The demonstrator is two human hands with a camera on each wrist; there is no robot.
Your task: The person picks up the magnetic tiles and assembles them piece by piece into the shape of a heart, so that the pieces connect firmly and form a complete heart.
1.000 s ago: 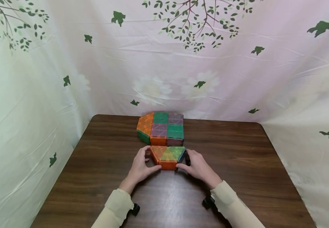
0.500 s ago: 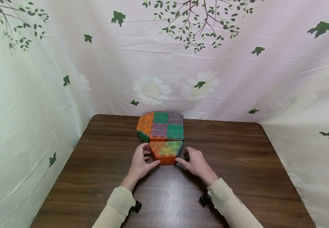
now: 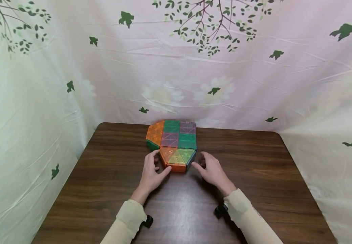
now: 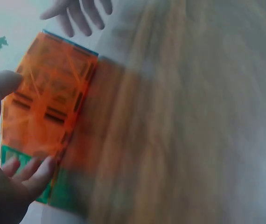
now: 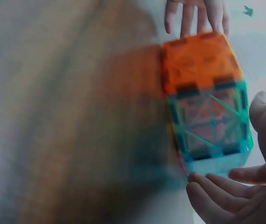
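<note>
A trapezoid block of translucent magnetic tiles (image 3: 176,158), orange, yellow and green on top with an orange front, sits against the front of a larger magnetic-tile shape (image 3: 171,135) with orange, green and purple squares. My left hand (image 3: 151,171) is at the trapezoid's left, thumb at the front-left corner, fingers loosely bent along the slanted side. In the left wrist view, the thumb overlaps the orange tile wall (image 4: 53,98). My right hand (image 3: 213,171) stands just off the blue right side, fingers relaxed. The right wrist view shows a gap beside the blue tile wall (image 5: 212,123).
The brown wood-grain table (image 3: 103,189) carries the tiles near its far edge. A pale curtain (image 3: 118,74) with leaves, birds and flowers hangs behind it and on both sides.
Both hands slid the trapezoid block away from me until it met the larger tile shape, closing the gap between them. The right hand has come slightly off its side.
</note>
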